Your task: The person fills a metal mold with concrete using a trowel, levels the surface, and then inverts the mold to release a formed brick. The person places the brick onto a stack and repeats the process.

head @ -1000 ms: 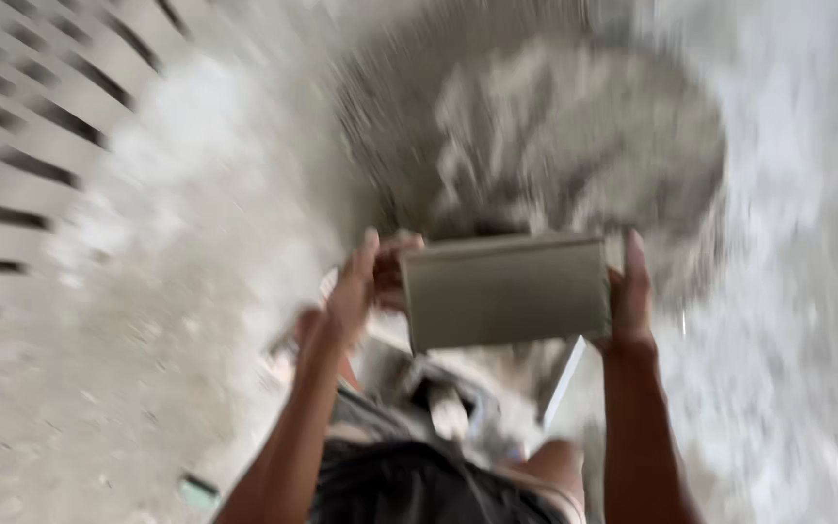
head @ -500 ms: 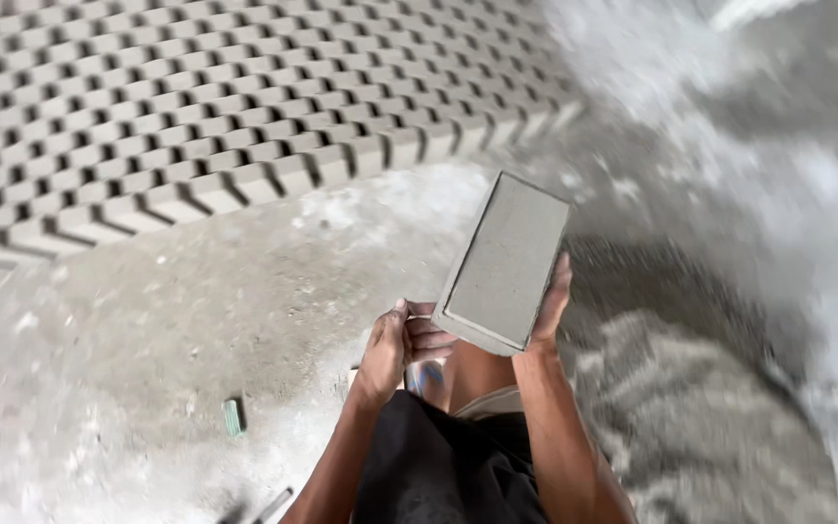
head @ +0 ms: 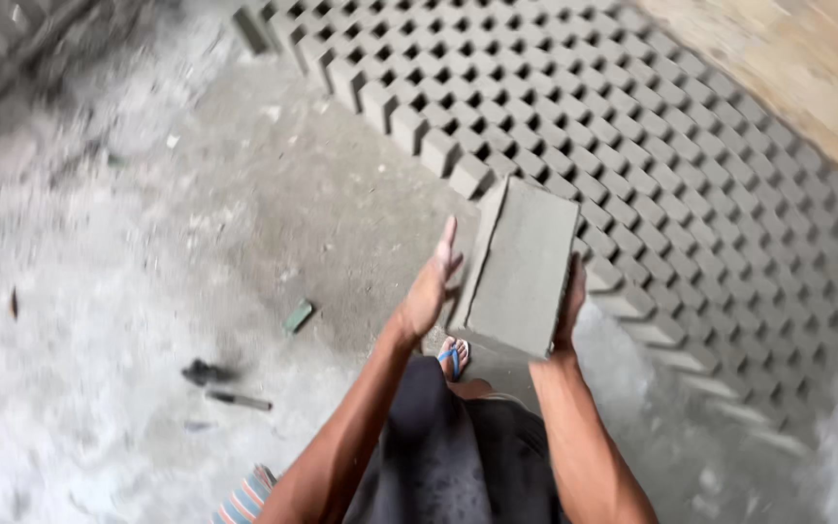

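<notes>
A grey rectangular block (head: 521,267) is held flat between both palms above the concrete floor (head: 244,194). The left hand (head: 433,286) is pressed to one long edge, the right hand (head: 570,306) to the other. Its faces appear smooth, corners sharp. Rows of matching blocks (head: 632,126) lie just beyond.

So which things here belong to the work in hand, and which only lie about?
In the work:
- grey block, held between left hand and right hand
- rows of blocks on the floor

Lying about:
- small green piece
- dark tool
</notes>
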